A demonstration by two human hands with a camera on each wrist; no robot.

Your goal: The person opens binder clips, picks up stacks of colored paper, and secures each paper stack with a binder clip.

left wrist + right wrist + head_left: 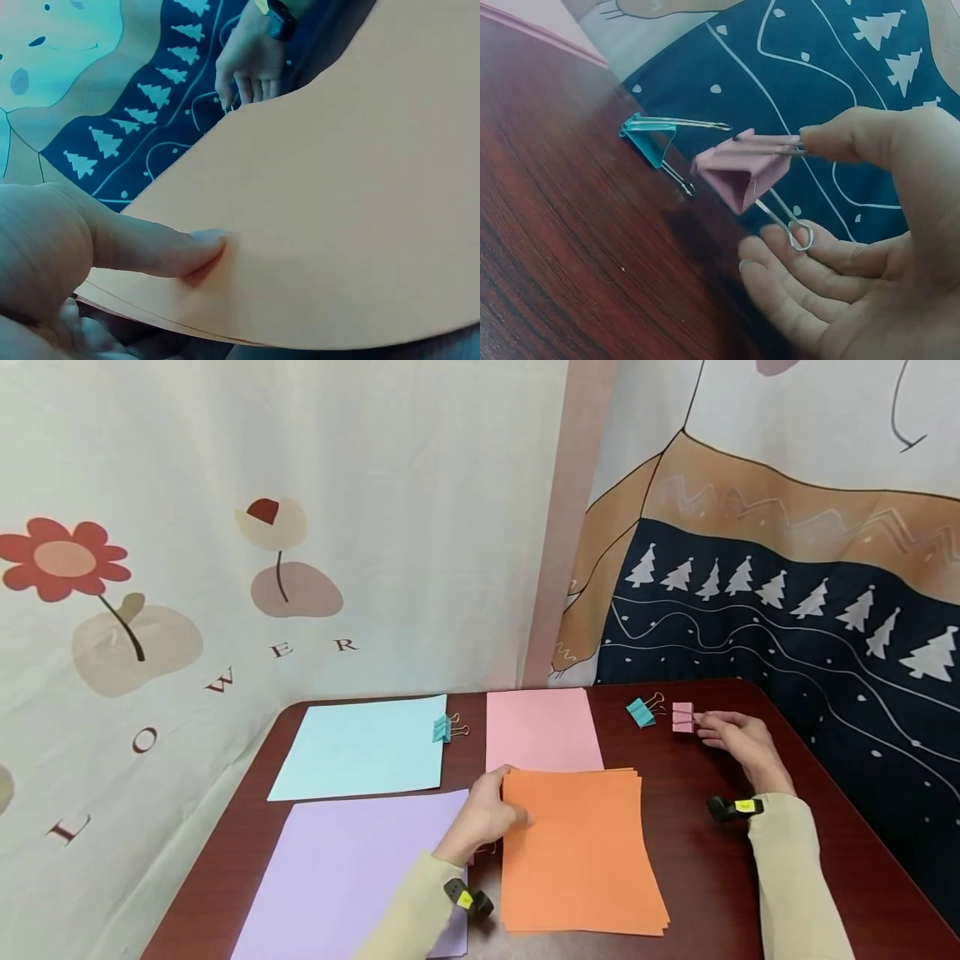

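Observation:
A stack of orange paper (pixel 581 856) is held at its left edge by my left hand (pixel 486 814). In the left wrist view the thumb (pixel 172 251) lies on top of the sheets and the other fingers are underneath. My right hand (pixel 738 743) holds a pink binder clip (pixel 682 717) by its wire handles above the table. The right wrist view shows the thumb on one handle of the pink binder clip (pixel 746 169) and fingers at the other. Just left of it a teal binder clip (pixel 642 712) lies on the table.
Light blue paper (pixel 360 747) with a teal binder clip (pixel 447 728) on its right edge lies at the back left. Purple paper (pixel 352 868) lies in front of it. Pink paper (pixel 542 727) lies behind the orange stack. Printed curtains (pixel 420 527) hang behind the brown table (pixel 712 893).

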